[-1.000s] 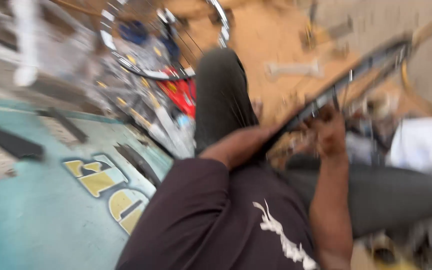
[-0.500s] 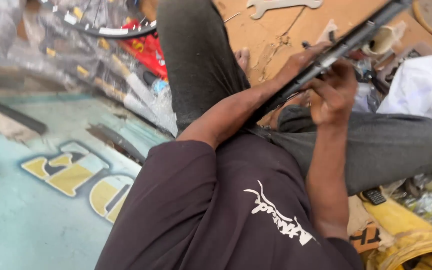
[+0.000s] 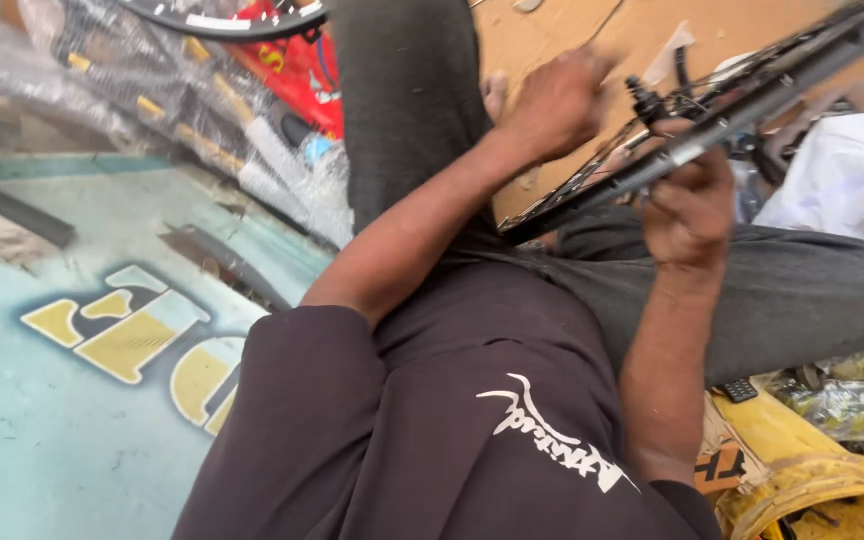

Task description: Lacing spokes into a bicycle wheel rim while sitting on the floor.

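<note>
Wheel: a black bicycle wheel [image 3: 712,130] lay tilted across the lap, over the grey trousers [image 3: 812,290]; its upper part was cut off by the frame edge.
Right hand: the right hand [image 3: 690,205] was closed around the rim from below.
Left hand: the left hand [image 3: 552,100] was curled at the spokes; what the fingers pinched could not be seen.
Container: a yellow bucket [image 3: 802,480] stood at the lower right, cut off; its contents were unclear.
Background: plastic-wrapped parts [image 3: 202,120] were hard to make out.

Wheel rim [image 3: 742,105]: black, thin silvery spokes.
Shirt [image 3: 452,420]: dark maroon-brown, white script mark.
Trousers [image 3: 792,290]: dark grey.
Floor [image 3: 42,440]: teal, yellow painted letters.
Bucket [image 3: 802,480]: yellow.
</note>
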